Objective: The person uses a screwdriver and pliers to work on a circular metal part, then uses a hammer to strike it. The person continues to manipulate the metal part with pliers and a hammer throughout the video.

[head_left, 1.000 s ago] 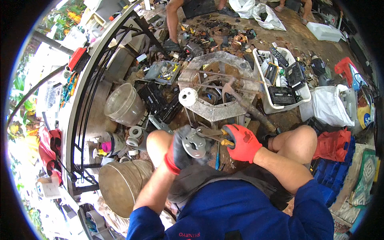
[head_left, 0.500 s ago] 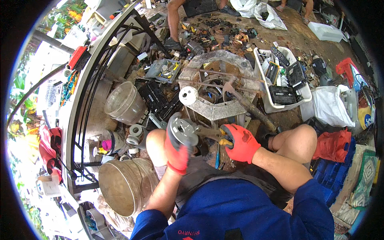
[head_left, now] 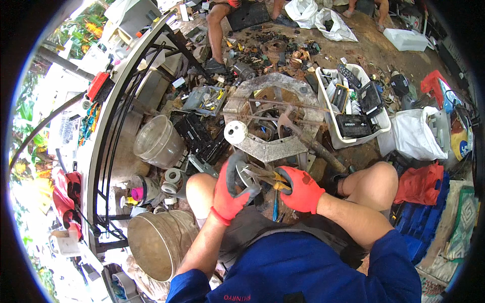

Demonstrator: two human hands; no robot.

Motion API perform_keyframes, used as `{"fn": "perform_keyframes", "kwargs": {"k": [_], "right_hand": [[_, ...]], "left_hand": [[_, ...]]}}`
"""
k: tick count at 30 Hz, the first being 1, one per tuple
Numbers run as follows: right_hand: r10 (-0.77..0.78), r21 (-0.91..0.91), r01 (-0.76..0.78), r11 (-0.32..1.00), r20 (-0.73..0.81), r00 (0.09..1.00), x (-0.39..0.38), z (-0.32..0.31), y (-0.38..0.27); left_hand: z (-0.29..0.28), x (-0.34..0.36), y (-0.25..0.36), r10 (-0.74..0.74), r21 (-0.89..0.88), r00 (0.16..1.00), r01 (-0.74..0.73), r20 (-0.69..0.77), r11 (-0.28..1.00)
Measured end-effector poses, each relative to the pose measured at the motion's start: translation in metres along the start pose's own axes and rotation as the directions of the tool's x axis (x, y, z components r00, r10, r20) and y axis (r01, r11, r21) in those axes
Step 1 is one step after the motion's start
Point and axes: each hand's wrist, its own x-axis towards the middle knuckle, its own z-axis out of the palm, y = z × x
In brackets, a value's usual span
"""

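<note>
My left hand, in a red glove with a dark grey palm, grips a round grey metal disc by its edge, tilted so it is seen nearly edge-on. Wrapped round the yellow handles of a pair of pliers is my right hand, gloved the same way. The jaws of the pliers meet the disc's right side; their exact bite is too small to tell. Just beyond both hands stands an octagonal grey metal frame, with a white round part on its near left corner. A long-handled hammer leans across it.
A white bin of electronic scraps stands at the right, beside a white sack. At the left are a clear bucket, a dirty bucket and a black-framed table. A blue screwdriver lies below my hands. Other people's legs show at the far side.
My left hand has turned the disc from facing up to nearly edge-on, its fingers now round the far edge. The pliers in my right hand stay at the disc; the view has shifted slightly.
</note>
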Motion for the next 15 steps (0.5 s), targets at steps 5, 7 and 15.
{"fn": "perform_keyframes", "kwargs": {"k": [5,7,15], "right_hand": [[-0.001,-0.071,0.0,0.997,-0.019,1.0,0.014,0.001,0.021],[0.019,-0.077,-0.021,0.997,-0.029,0.999,0.019,-0.009,0.017],[-0.005,-0.09,0.006,0.996,0.016,1.0,0.007,0.005,-0.002]], "left_hand": [[0.008,-0.002,0.039,-0.496,-0.74,0.767,0.595,0.407,0.314],[-0.014,-0.008,0.033,-0.245,-0.857,0.822,0.507,0.514,-0.094],[-0.039,0.031,0.005,-0.004,-0.105,0.991,0.018,0.134,0.994]]}}
